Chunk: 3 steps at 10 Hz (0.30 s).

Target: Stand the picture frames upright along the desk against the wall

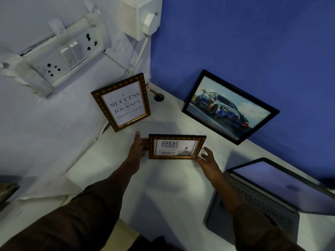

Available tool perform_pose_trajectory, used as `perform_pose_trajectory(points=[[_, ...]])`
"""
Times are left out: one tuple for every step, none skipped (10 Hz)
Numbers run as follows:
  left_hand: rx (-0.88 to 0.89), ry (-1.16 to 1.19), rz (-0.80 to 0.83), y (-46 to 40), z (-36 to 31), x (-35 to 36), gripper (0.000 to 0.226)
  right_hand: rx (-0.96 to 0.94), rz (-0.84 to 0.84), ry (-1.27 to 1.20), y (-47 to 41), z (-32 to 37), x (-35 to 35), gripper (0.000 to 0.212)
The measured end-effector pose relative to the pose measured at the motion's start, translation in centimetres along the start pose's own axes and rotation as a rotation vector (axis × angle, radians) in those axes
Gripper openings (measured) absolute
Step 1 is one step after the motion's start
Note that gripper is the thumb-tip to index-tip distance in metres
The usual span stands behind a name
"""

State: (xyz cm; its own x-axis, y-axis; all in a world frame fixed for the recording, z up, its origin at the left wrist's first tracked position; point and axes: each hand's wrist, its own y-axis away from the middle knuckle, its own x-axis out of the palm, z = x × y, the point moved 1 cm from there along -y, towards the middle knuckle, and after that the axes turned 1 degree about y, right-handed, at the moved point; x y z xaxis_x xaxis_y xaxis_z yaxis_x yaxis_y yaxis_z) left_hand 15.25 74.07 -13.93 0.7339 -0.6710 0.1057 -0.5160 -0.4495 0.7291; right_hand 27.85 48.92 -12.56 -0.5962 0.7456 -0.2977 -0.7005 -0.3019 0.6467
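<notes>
A small gold-patterned frame reading "Great Things" [176, 147] stands near the middle of the white desk [163, 187], tilted back. My left hand [138, 145] grips its left edge. My right hand [208, 158] is at its lower right corner, fingers spread, touching or just off the frame. A matching "Success is a Journey" frame [121, 102] leans upright against the white wall on the left. A black-framed car picture [229, 106] leans against the blue wall on the right.
An open grey laptop [272, 194] sits at the right of the desk. A socket and switch panel [63, 53] and a white box with a plug and cable [139, 17] are on the left wall. A cable hole [159, 97] is in the desk corner.
</notes>
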Motion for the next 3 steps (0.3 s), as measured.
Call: perform_pose_trajectory(points=[[0.005, -0.022, -0.023, 1.5, 1.3, -1.0, 0.072, 0.006, -0.033, -0.033, 1.6, -0.8, -0.3, 0.077], [0.012, -0.066, -0.023, 4.0, 2.6, -1.4, 0.077, -0.022, -0.045, -0.063, 3.1, -1.6, -0.4, 0.076], [0.023, -0.088, -0.008, 6.9, 4.6, -1.5, 0.076, -0.054, -0.064, -0.074, 4.9, -2.6, -0.5, 0.077]])
